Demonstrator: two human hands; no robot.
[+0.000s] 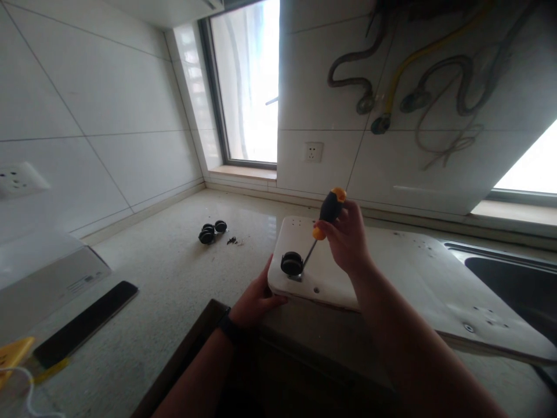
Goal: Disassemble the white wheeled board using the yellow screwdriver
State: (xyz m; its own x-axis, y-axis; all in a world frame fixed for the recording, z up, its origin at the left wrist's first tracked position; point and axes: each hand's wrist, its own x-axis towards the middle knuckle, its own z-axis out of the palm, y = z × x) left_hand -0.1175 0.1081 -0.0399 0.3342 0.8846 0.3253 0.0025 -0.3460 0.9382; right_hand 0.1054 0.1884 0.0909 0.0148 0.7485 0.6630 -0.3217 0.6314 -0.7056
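In the head view my right hand (350,238) is closed around the black-and-orange handle of a screwdriver (331,210). Its shaft slants down to the metal mounting plate of a black caster wheel (291,263). The caster stands on the near left corner of a long white board (331,264). My left hand (259,296) grips that corner, thumb along the front edge and fingers partly hidden behind the board's end. Whether the tip sits in a screw is too small to tell. Several screw holes show at the board's other corners.
More black casters (208,232) lie on the speckled countertop (174,249), beside a small pile of screws (232,240). A dark flat phone-like slab (87,322) and a grey box (47,284) are at left. The board reaches the sink (513,284) at right. Hoses (409,64) hang on the wall.
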